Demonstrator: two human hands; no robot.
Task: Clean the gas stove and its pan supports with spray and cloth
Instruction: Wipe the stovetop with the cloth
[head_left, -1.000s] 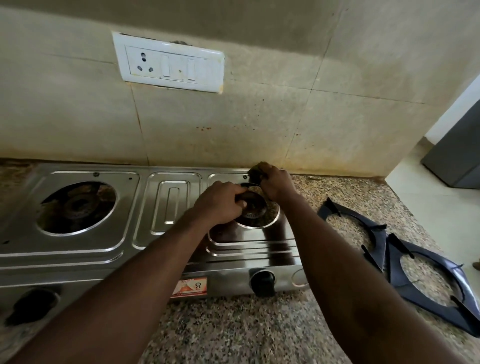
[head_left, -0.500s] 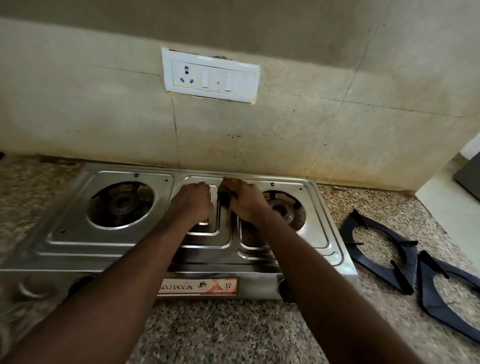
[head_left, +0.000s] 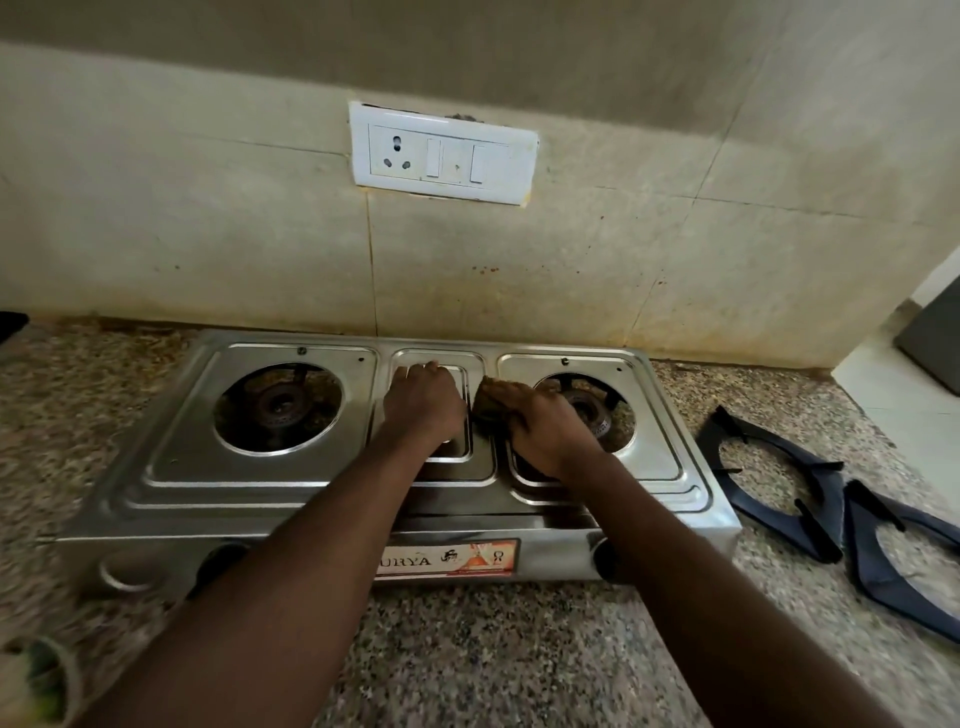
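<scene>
Gas stove (head_left: 171, 488): steel, on the speckled bench (head_left: 467, 649) against the wall.
Left grip (head_left: 423, 402): palm down on the stove's centre panel, fingers bent; cannot tell whether it holds anything.
Dark cloth (head_left: 491, 400): on the stove top, between the centre panel and the right burner (head_left: 597, 410).
Right grip (head_left: 545, 431): closed round the dark cloth.
Pan supports (head_left: 831, 509): two, overlapping, on the bench right of the stove.

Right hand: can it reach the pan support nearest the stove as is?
Likely yes. The pan support lies uncovered on the counter just right of the stove, with nothing between. But the right hand grips a dark cloth.
</scene>
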